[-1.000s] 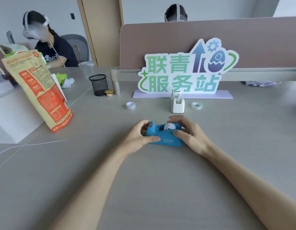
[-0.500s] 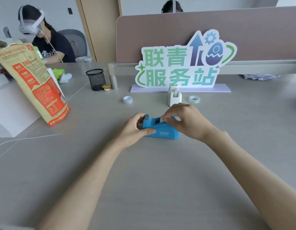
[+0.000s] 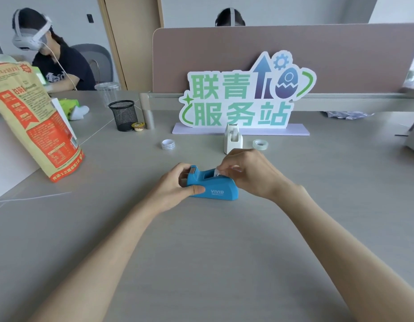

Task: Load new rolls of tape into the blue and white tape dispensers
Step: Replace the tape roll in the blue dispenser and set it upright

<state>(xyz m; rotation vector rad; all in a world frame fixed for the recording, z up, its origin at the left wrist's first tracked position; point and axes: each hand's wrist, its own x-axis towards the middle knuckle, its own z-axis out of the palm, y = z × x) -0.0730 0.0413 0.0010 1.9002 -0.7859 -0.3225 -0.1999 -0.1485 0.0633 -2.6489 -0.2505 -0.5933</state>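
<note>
On the grey desk (image 3: 224, 252), left hand (image 3: 175, 189) clamps the blue dispenser (image 3: 213, 189) at nine o'clock while right hand (image 3: 250, 173) fingertips pinch its tape roll (image 3: 217, 173) at one o'clock.

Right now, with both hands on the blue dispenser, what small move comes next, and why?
Probably lift the pinched white piece up out of the blue dispenser. The right hand pinches it at the top of the slot, while the left hand braces the cutter end. I can't tell whether that piece is a roll or its hub.
</note>
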